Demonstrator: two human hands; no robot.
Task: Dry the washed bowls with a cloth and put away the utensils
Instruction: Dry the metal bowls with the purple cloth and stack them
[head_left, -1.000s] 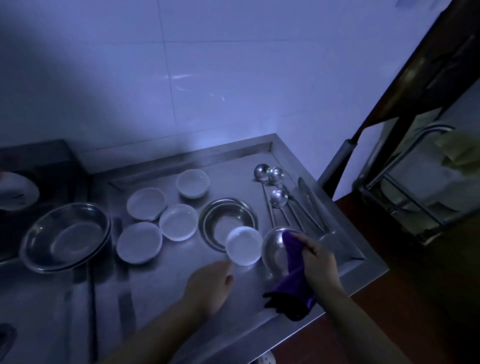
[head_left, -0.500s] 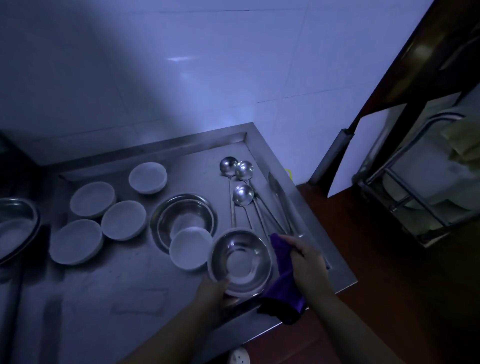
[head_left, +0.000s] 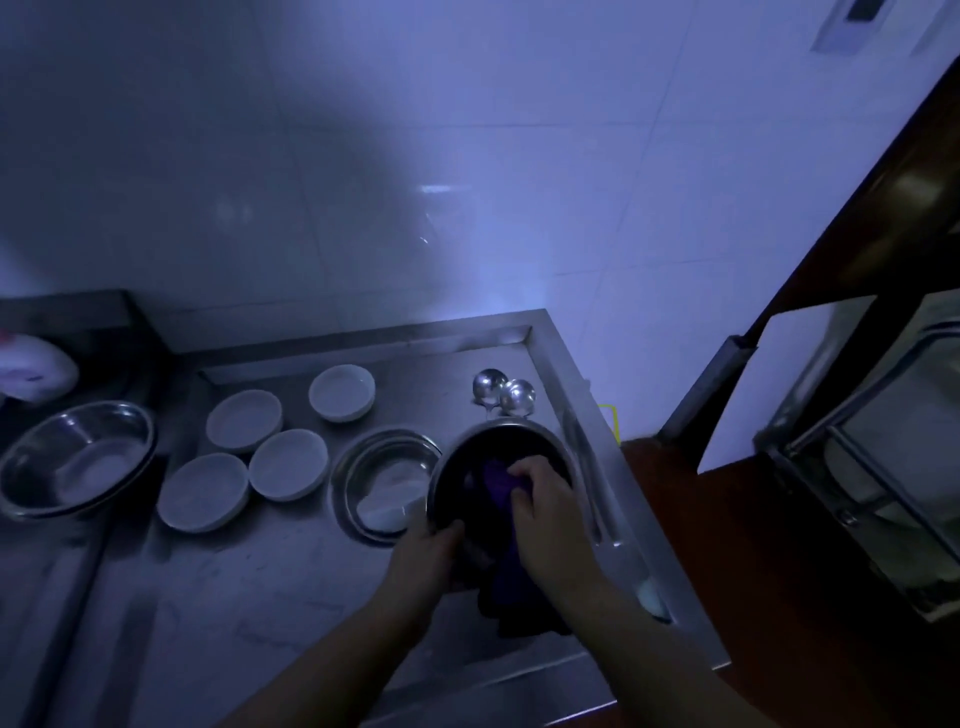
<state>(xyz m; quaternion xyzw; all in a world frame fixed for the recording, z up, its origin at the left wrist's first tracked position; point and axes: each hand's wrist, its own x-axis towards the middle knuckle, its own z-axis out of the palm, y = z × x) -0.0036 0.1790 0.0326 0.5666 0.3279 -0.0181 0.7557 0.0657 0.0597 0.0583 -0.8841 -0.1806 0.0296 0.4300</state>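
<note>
Two hands work: left hand (head_left: 431, 558) fingers grip steel bowl (head_left: 467, 457), right hand (head_left: 550, 512) fingers clutch cloth (head_left: 496, 483) inside.

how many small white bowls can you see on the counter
5. A cluster of four left of the centre steel bowl: far, mid-left, middle, near-left. A fifth peeks out behind the held steel bowl. More may be hidden.
</note>
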